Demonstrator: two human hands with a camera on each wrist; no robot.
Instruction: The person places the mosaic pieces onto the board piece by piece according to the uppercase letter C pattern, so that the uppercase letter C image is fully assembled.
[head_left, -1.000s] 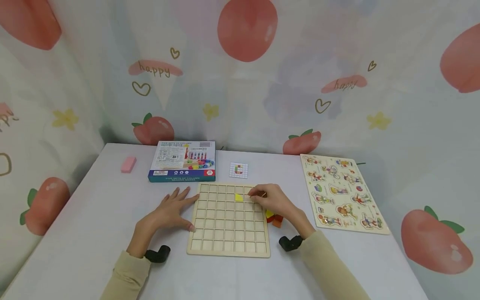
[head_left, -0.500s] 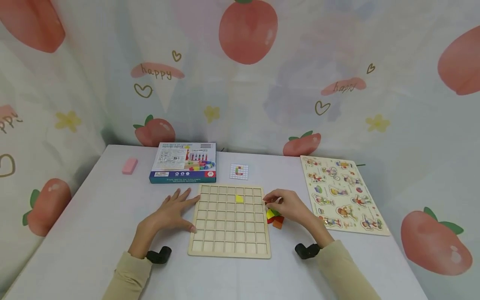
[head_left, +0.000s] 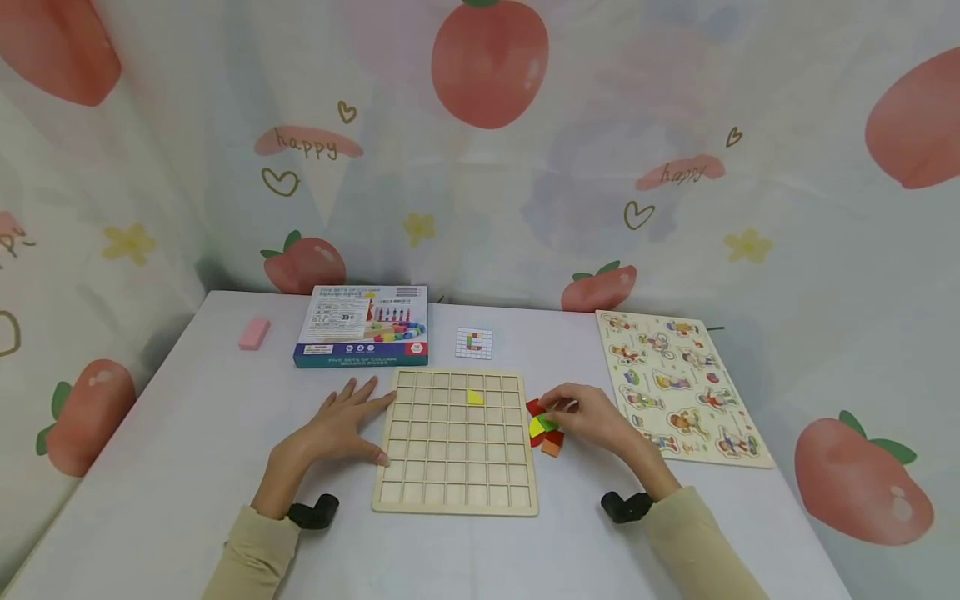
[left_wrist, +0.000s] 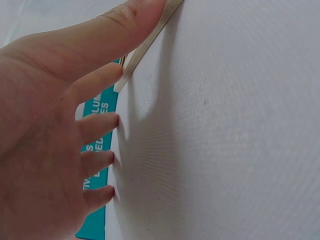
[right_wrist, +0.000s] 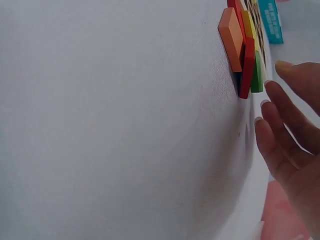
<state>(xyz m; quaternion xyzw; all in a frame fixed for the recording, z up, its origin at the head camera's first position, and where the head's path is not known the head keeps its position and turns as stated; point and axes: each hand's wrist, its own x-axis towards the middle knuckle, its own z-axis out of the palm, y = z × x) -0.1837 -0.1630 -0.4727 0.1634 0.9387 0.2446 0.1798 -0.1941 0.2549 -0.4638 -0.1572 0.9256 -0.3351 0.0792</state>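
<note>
Wooden grid board (head_left: 456, 442) on table (head_left: 180, 467), steadied by flat left hand (head_left: 337, 425) at its left edge; right hand (head_left: 588, 417), fingers relaxed, reaching coloured pieces (head_left: 543, 427) just beside board's right edge.

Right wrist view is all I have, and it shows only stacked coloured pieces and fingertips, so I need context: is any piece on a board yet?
Observer: Yes. One yellow piece sits in the wooden grid board, in the second row from the far edge. The other cells look bare.
Operator: What is the left hand doing?
Observer: The left hand lies flat on the table, touching the board's left edge.
Operator: Is there a pattern to follow?
Observer: A small gridded card with a coloured figure lies just beyond the board's far edge.
</note>
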